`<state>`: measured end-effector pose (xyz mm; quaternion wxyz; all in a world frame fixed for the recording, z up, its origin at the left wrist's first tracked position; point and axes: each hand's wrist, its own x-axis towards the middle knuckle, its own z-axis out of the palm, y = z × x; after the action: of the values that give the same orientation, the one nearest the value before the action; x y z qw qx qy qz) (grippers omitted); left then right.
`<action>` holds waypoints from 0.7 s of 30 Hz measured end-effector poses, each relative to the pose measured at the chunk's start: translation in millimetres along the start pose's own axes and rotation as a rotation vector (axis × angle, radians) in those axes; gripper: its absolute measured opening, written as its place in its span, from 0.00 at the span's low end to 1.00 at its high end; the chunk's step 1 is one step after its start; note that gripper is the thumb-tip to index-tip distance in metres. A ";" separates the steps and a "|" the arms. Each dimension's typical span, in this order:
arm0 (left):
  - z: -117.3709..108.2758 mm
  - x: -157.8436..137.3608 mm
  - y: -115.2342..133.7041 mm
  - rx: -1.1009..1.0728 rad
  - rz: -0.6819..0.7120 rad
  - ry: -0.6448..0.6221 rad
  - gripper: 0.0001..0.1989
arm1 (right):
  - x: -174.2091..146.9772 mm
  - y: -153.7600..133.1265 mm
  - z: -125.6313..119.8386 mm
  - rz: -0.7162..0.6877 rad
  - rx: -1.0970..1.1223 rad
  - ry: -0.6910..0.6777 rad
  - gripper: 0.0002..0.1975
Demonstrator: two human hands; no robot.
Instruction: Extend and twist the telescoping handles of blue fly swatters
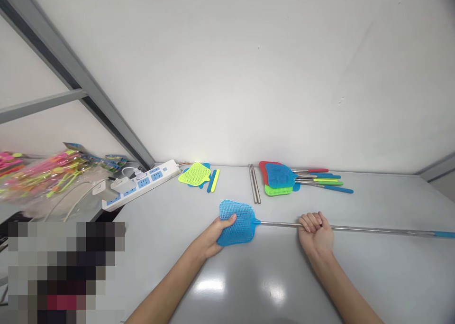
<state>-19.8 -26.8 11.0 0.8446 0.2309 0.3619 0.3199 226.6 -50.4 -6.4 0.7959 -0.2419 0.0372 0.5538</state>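
Note:
A blue fly swatter point(239, 225) with a mesh head lies sideways across my view, its telescopic metal rod drawn out long to the right. My left hand point(215, 236) grips the mesh head, thumb on top and the other fingers behind it. Around the rod, my right hand point(316, 233) is closed with its fingers curled. The blue handle end point(444, 235) reaches the right edge of the view. Behind my hands lie two bare metal rods point(255, 184), side by side.
At the back right, several fly swatters point(280, 176) in red, blue and green are stacked. Back left are loose swatter heads point(195, 174) and two handles point(213, 180). A power strip point(142, 184) with plugs and cables, then plastic-bagged items point(53, 172), lie further left. A wall point(266, 77) rises behind.

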 end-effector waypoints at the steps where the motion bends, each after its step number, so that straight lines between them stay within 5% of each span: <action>1: 0.9 0.0 -0.3 0.002 -0.001 -0.002 0.19 | 0.2 0.3 -0.3 0.000 -0.004 -0.001 0.15; 21: 2.8 -0.4 -3.4 -0.027 0.023 0.012 0.20 | 4.1 5.3 6.4 -0.037 -0.141 -0.042 0.16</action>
<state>-16.7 -29.9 10.9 0.8416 0.2218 0.3601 0.3359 222.1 -42.7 -3.9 0.7876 -0.2864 -0.0230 0.5450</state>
